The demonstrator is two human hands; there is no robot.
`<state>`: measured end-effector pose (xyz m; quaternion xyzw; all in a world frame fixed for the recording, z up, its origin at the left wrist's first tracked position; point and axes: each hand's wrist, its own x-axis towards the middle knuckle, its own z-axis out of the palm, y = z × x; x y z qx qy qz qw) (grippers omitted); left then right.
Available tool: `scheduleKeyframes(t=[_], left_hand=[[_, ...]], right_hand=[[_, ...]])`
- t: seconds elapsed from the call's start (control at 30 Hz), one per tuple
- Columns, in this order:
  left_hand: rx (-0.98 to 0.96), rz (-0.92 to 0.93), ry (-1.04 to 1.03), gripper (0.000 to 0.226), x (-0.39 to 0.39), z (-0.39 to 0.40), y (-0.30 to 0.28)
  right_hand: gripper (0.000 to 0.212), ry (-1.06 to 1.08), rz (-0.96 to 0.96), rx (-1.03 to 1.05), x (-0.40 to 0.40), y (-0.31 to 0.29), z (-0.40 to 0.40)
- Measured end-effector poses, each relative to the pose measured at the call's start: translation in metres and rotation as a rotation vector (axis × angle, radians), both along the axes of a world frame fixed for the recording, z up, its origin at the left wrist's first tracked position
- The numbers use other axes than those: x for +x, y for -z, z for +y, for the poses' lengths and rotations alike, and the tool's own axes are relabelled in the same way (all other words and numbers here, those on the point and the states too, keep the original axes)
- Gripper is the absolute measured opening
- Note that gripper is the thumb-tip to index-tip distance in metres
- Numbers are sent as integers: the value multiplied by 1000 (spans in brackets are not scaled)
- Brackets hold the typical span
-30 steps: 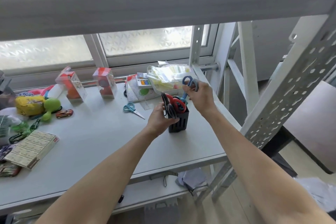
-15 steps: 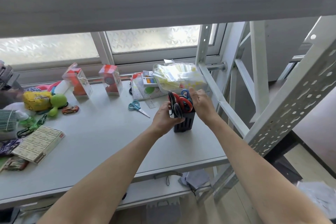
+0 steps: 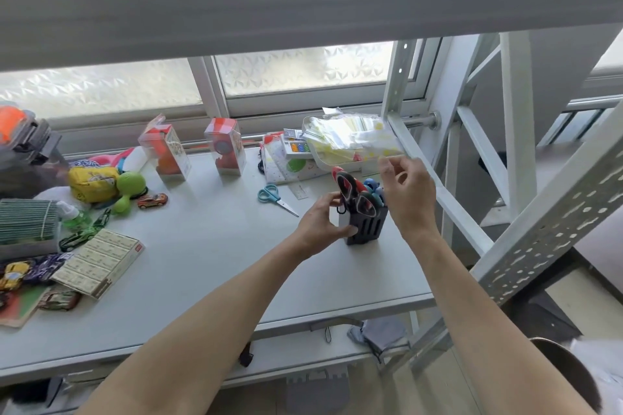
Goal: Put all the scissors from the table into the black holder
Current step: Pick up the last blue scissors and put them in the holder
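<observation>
Clutter sits far to the left of both hands: flat green-and-white box, yellow pouch, green toy, small toy car, then two clear boxes w/ red contents nearer the window. Teal scissors lie flat on the table, just left of and beyond the left hand, apart from it. Left hand wraps the black holder from its left side, thumb and fingers closed on the wall. Holder stands upright betw. the two hands, w/ red-handled scissors and blue-handled ones sticking up out of it. Right hand hovers just right of and above the holder, fingers loosely spread, nothing in it, not touching the handles as far as I can tell. Clear tray of yellow-white packets sits beyond the right hand.
</observation>
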<state>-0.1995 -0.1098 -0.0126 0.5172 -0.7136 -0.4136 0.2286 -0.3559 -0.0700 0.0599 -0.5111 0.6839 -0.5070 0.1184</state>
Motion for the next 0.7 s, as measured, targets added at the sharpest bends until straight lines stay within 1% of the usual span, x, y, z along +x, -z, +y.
scheduleKeyframes(t=[0.1,0.17,0.23,0.3,0.37,0.43,0.5,0.57,0.6,0.7], left_hand=[[33,-10,35,80,15,-3,6],[-10,-53,9,72,28,-6,7],[-110,-163,-80,60,46,-15,10],[-167,-275,-179,52,66,-29,16],[-163,-396,-227,50,84,-44,20],[-135,-540,-210,54,94,-55,20],[-121,-653,-175,59,98,-62,19],[-80,-703,-135,64,103,-68,21],[-50,-710,-112,67,105,-70,22],[-14,-726,-45,71,111,-68,24]], right_hand=[[17,37,-41,-231,21,-18,16],[20,27,-29,-377,38,-28,26],[22,-69,23,-480,62,-30,35],[26,-216,91,-488,89,-21,40],[28,-314,115,-363,112,1,32],[27,-311,99,-136,125,32,12],[28,-306,126,135,130,58,-14],[36,-363,242,373,132,73,-34],[40,-399,317,449,134,78,-42],[49,-467,519,573,138,88,-62]])
